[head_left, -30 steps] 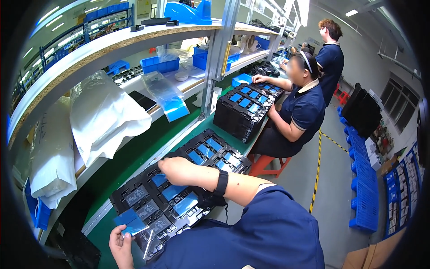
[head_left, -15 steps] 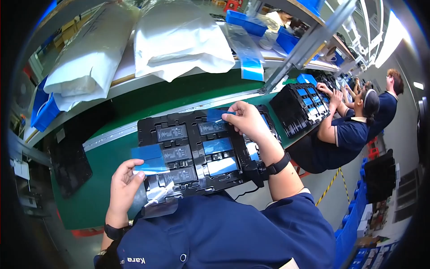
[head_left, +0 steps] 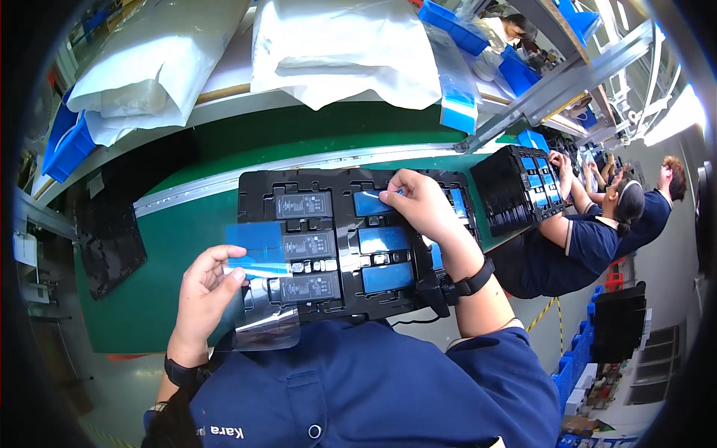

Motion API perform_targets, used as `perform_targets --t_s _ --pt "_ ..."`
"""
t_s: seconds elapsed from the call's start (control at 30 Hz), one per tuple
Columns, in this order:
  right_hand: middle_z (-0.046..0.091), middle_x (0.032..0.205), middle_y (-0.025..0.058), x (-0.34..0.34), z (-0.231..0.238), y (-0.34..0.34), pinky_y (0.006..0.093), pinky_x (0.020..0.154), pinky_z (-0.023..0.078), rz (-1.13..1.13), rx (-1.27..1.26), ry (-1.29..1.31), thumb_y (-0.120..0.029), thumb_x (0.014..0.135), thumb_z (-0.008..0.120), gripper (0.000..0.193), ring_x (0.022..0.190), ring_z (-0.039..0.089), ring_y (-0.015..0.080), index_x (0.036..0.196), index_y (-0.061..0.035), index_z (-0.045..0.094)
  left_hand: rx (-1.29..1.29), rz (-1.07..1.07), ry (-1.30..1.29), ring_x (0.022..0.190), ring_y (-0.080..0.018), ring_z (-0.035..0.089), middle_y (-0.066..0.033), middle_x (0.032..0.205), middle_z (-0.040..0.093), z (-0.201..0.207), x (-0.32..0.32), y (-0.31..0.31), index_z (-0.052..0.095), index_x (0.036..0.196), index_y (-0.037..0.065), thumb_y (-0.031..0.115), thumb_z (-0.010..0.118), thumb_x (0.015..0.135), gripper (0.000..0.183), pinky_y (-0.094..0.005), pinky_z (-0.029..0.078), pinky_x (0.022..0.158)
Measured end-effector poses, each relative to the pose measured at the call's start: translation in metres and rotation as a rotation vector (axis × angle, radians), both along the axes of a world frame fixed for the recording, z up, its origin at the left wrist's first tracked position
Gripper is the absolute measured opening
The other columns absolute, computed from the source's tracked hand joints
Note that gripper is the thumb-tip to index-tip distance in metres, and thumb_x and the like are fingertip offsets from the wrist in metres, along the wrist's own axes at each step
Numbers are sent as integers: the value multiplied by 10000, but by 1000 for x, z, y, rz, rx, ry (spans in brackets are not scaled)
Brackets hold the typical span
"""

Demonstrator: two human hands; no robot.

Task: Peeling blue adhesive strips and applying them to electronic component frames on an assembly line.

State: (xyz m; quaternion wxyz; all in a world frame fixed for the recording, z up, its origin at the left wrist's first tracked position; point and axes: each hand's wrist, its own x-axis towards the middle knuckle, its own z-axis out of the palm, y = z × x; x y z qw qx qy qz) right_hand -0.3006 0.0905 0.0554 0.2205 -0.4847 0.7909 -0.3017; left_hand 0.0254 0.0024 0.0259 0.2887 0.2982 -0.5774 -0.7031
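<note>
A black moulded tray (head_left: 347,291) lies on the bench in front of me, holding flat black battery packs (head_left: 302,205) in rows. My left hand (head_left: 203,295) pinches a clear backing sheet with blue film pieces (head_left: 255,240) over the tray's left side; its clear end hangs over the near edge. At the far middle slot, my right hand (head_left: 424,205) has thumb and fingers closed at the right end of a blue film piece (head_left: 369,202), which covers the battery there. Below it, two middle batteries (head_left: 385,240) carry blue film. The left-column batteries show bare printed faces.
White plastic-wrapped bundles (head_left: 343,52) lie on the shelf beyond, beside blue bins (head_left: 69,145). To the right stands a stack of black trays (head_left: 504,190), where a co-worker (head_left: 597,228) sits. A dark sheet (head_left: 108,239) is at the left of the green bench (head_left: 179,276).
The blue film at my right hand has gone from partly raised to lying over the far middle battery. My left hand still holds the sheet. The whole view has shifted slightly.
</note>
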Motion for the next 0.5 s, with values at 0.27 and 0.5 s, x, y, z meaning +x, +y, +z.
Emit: perform_targets --t_s 0.27,0.5 --pt "498 581 57 0 0 0 297 531 394 -15 21 -4 -183 767 664 203 548 475 142 795 -3 576 27 -17 -25 851 -85 568 -49 962 585 1 -1 -3 521 1092 -20 24 568 862 238 -226 464 762" --pt "495 584 80 2 0 1 314 530 391 -8 30 29 -195 772 661 214 548 476 169 789 -6 561 24 -13 -19 843 -79 564 -40 961 584 2 -1 -4 526 1087 -17 30 569 865 231 -222 461 757"
